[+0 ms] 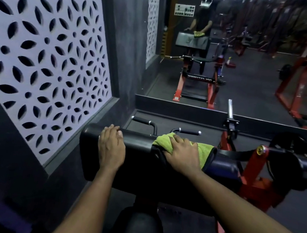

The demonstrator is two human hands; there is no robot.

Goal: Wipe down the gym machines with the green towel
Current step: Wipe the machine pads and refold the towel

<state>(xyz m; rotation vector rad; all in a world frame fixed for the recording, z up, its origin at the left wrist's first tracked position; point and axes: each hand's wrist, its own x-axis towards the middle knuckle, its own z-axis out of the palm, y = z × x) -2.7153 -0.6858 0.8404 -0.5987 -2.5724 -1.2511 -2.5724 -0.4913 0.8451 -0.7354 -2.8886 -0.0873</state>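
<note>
**One head-worn view, forward and down over the machine pad**

Worn on the person's head, above and just behind the black pad; tilted forward and down along both forearms; close to the pad, with the left hand and the right hand near the middle of the frame, the right one laid on the green towel; wide-angle, with straight edges bent toward the borders; facing a wall mirror just beyond the machine, farther off than the hands; perforated wall panel close on the left side; red frame low on the right; in the mirror, small and dim, the same pad and towel from the opposite side.
</note>
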